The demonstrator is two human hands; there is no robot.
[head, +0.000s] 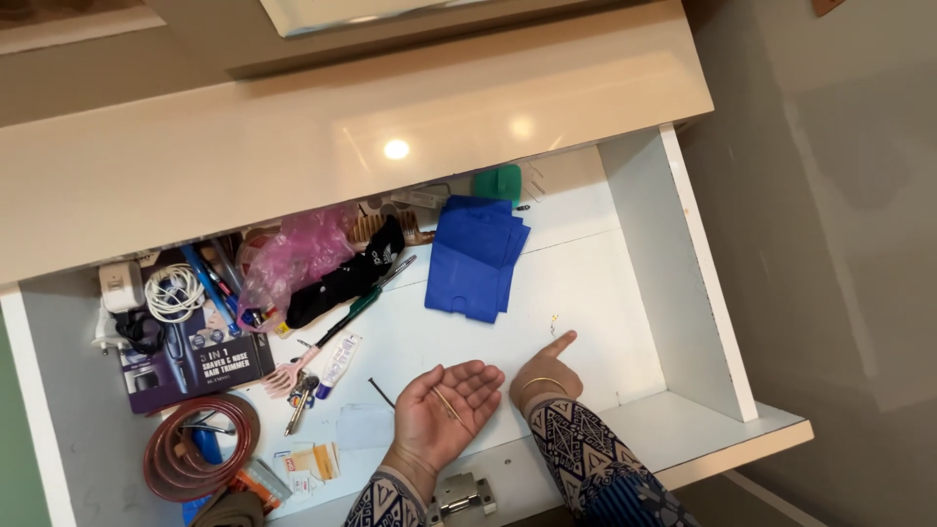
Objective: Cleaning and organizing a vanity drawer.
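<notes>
Left hand [444,408] palm up, fingers spread flat, cradling thin pin [447,403]; right hand [545,373] loosely curled, index finger pointing toward tiny small earring [553,319] lying apart on white drawer [586,283] floor.

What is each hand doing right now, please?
Left hand: open, palm up, a thin pin lying on it.
Right hand: fingers curled, forefinger pointing at a tiny item on the drawer floor, holding nothing.

- A dark purple rectangular product box [200,366] lay flat at the drawer's left side, with white lettering and a pictured grooming device on its face.
- A small white tube [339,363] with a printed label lay just right of the box.
- Small white and orange sachets [310,465] lay near the drawer's front edge.
</notes>
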